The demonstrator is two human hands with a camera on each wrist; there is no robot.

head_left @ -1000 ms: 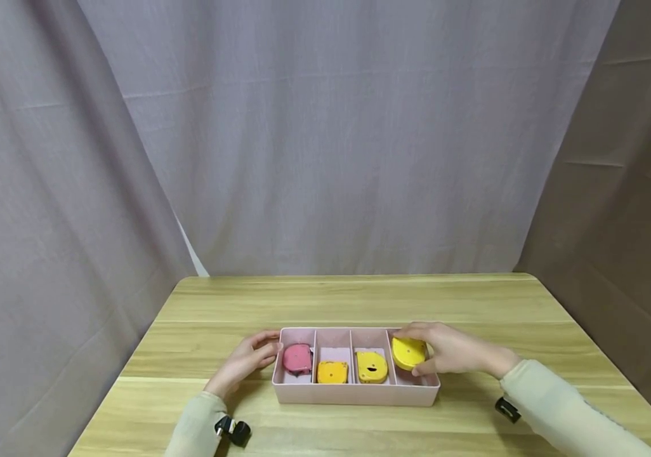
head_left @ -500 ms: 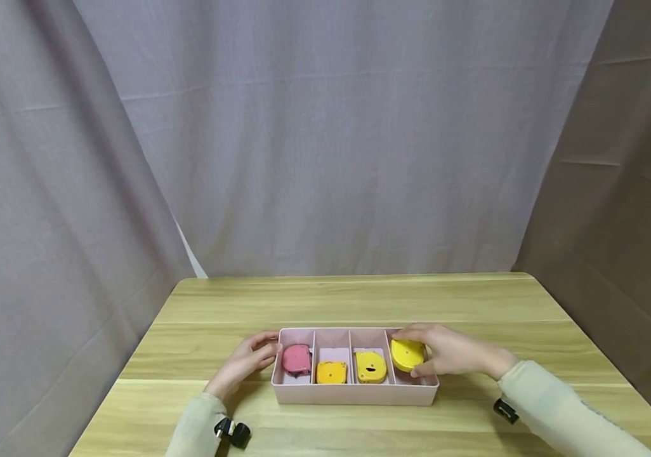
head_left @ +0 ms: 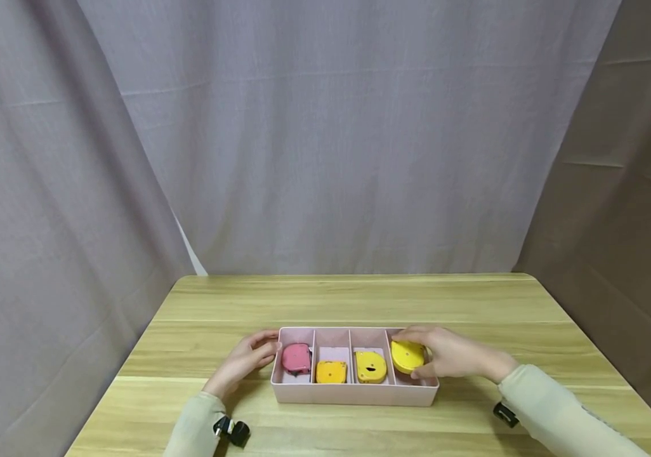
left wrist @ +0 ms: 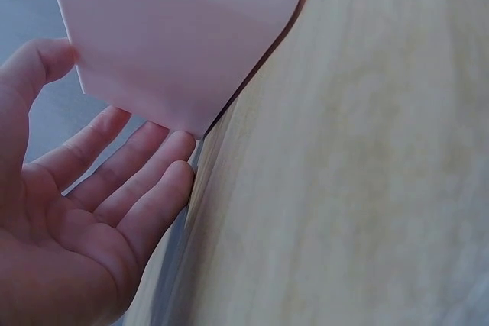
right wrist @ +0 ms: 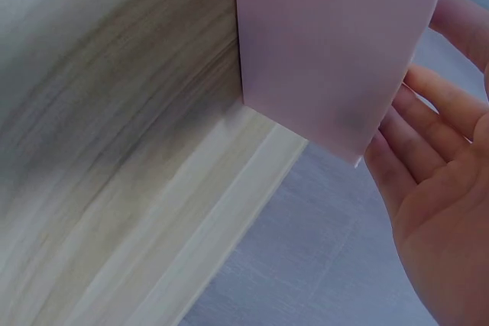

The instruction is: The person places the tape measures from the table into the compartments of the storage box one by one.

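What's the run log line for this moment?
left hand: rests on pink tray left end | right hand: holds yellow toy, rightmost compartment | other three compartments: one toy each

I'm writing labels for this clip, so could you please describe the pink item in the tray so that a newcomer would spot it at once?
On the wooden table sits a pale pink four-compartment tray. Look in the end compartment beside the left hand: the pink item lies there. It is the only pink piece; its three neighbours are orange or yellow.

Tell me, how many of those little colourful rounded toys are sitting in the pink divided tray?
4, one per compartment from left: pink toy, orange toy, yellow toy with a face, and plain yellow toy gripped by the right hand. None seem hidden.
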